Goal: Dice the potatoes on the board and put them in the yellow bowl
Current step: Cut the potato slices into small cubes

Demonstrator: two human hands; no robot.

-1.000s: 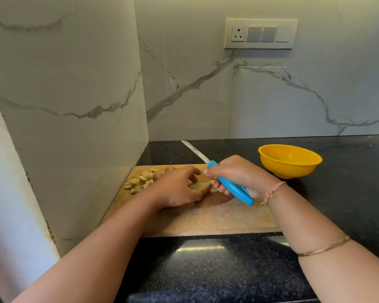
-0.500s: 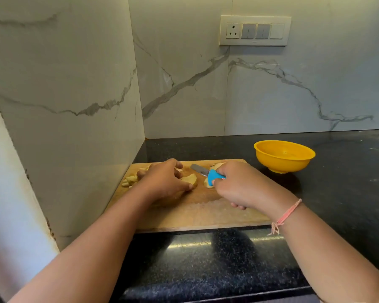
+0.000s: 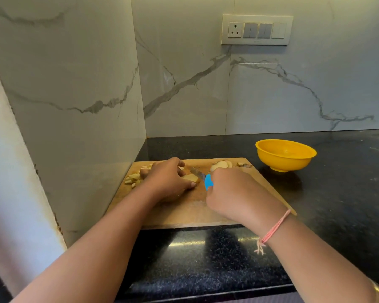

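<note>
Right hand (image 3: 234, 193) curled round knife (image 3: 207, 181), blade pointing far-left | left hand (image 3: 166, 180), fingers curled, pins potato piece (image 3: 189, 177) to board (image 3: 184, 213), blade touching its right side | diced pile (image 3: 132, 179) far-left on board, slices (image 3: 221, 165) far-right | yellow bowl (image 3: 286, 154) off board to the right, nearer right hand, no dice visible inside.

Support: black speckled countertop (image 3: 348, 193) | Item 1: wooden cutting board (image 3: 184, 212), lying flat, close to the left wall (image 3: 74, 106), near the counter's front edge | Item 2: yellow bowl (image 3: 280, 164), upright, just beyond the board's far right corner, not touching it
</note>
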